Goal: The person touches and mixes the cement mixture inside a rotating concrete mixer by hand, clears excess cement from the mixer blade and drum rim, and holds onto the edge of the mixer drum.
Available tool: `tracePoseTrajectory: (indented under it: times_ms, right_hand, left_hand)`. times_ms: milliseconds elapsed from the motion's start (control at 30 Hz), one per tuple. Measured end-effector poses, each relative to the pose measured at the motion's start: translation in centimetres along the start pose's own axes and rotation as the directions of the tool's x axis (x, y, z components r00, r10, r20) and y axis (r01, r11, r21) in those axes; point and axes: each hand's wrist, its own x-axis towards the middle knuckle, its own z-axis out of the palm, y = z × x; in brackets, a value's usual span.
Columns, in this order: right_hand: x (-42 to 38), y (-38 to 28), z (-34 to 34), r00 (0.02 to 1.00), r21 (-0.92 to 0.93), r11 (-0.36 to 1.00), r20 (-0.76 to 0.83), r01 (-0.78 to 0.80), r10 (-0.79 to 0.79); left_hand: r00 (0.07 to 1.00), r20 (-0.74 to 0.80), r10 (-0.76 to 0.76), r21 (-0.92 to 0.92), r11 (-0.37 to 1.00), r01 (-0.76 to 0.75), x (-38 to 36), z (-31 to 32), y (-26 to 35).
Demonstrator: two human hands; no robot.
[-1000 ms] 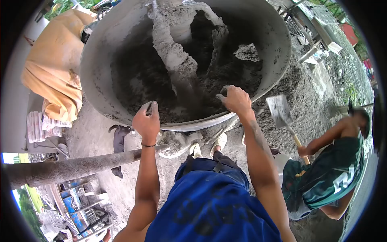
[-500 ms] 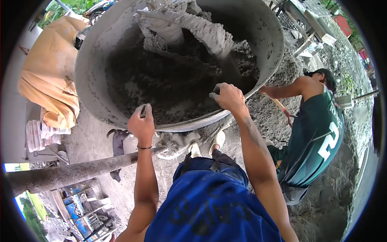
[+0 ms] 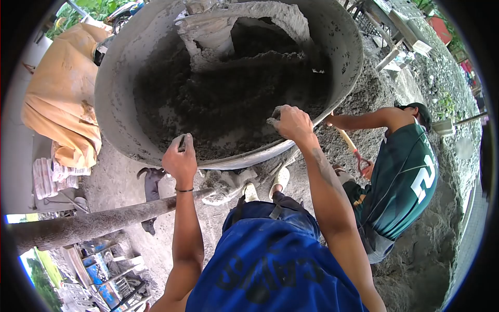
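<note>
A large round mixing pan (image 3: 117, 99) stands before me, its inner wall caked grey. Dark, crumbly mortar mix (image 3: 208, 117) covers its floor. A crusted mixer arm (image 3: 270, 13) reaches out from the thick hub in the pan's upper part. My left hand (image 3: 180, 160) is at the near rim, fingers curled towards the thumb. Over the pan's near right side is my right hand (image 3: 292, 124), its fingers bent and closed, the tips coated in grey. Whether either hand holds something small, I cannot make out.
At right a co-worker in a green jersey (image 3: 403, 179) bends over with a shovel (image 3: 347, 141) beside a sand heap. A thick pole (image 3: 104, 221) crosses at lower left, near a dark dog (image 3: 152, 190). An orange tarp (image 3: 62, 93) covers something at left, above stacked bags (image 3: 47, 177).
The mixer arm has turned within the pan and now sits higher in view. The co-worker has shifted slightly, with a hand now showing on the shovel's handle. My hands have barely moved.
</note>
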Motion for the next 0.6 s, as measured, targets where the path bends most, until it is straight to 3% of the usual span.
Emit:
tracePoseTrajectory:
  times_ms: [600]
  right_hand:
    - [-0.38,-0.50,-0.31,1.000,-0.010,1.000,0.021,-0.016,0.016]
  left_hand:
    - [1.000,-0.008,0.029,0.015,0.999,-0.029,-0.13,-0.15,-0.18]
